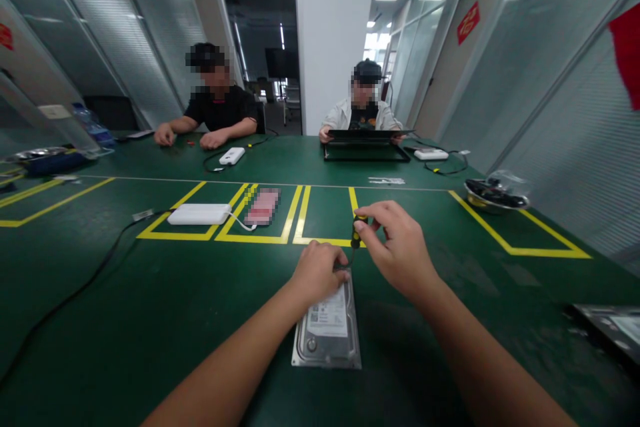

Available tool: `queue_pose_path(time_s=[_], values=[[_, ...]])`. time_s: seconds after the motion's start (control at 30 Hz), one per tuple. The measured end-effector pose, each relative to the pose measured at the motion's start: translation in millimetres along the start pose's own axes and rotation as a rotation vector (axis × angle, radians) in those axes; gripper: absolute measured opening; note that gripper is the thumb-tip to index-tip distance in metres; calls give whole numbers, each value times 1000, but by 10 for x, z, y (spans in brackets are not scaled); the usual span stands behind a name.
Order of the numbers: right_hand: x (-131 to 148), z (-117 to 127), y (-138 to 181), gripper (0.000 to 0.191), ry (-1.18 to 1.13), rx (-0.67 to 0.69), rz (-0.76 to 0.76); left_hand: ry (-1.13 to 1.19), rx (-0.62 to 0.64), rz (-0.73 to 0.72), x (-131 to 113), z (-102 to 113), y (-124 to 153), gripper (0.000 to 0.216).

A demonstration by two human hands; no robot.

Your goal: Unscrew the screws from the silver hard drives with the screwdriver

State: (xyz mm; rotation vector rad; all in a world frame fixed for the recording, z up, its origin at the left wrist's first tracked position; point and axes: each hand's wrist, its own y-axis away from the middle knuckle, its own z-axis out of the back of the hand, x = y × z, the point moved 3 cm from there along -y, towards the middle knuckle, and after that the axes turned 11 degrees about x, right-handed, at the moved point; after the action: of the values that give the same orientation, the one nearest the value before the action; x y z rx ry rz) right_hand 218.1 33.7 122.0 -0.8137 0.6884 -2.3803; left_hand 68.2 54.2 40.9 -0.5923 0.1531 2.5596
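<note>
A silver hard drive (327, 330) with a white label lies flat on the green table in front of me. My left hand (320, 270) rests over its far end, fingers curled down onto it, with thumb and forefinger close around the screwdriver's tip. Between the thumb and fingers of my right hand (393, 237) is a black and yellow screwdriver (356, 232), held nearly upright. Its shaft points down to the drive's far edge. My left hand hides that end of the drive, and I cannot tell whether the tip sits in a screw.
Beyond the drive are yellow tape marks, a white power bank (200, 214) and a cabled phone (263, 207). A bowl of dark parts (495, 195) stands right; a dark device (610, 330) lies nearer. Across the table sit two people, one holding a black frame (367, 147).
</note>
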Motion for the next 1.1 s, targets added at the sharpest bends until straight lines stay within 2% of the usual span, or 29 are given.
queue_pose_path(time_s=[0.27, 0.67, 1.1], values=[[22, 15, 2, 19, -30, 26, 49, 41, 223, 56, 23, 45, -183, 10], [39, 31, 5, 12, -9, 29, 40, 67, 322, 82, -1, 81, -202, 13], [40, 11, 10, 17, -6, 38, 24, 134, 390, 108, 69, 32, -225, 16]])
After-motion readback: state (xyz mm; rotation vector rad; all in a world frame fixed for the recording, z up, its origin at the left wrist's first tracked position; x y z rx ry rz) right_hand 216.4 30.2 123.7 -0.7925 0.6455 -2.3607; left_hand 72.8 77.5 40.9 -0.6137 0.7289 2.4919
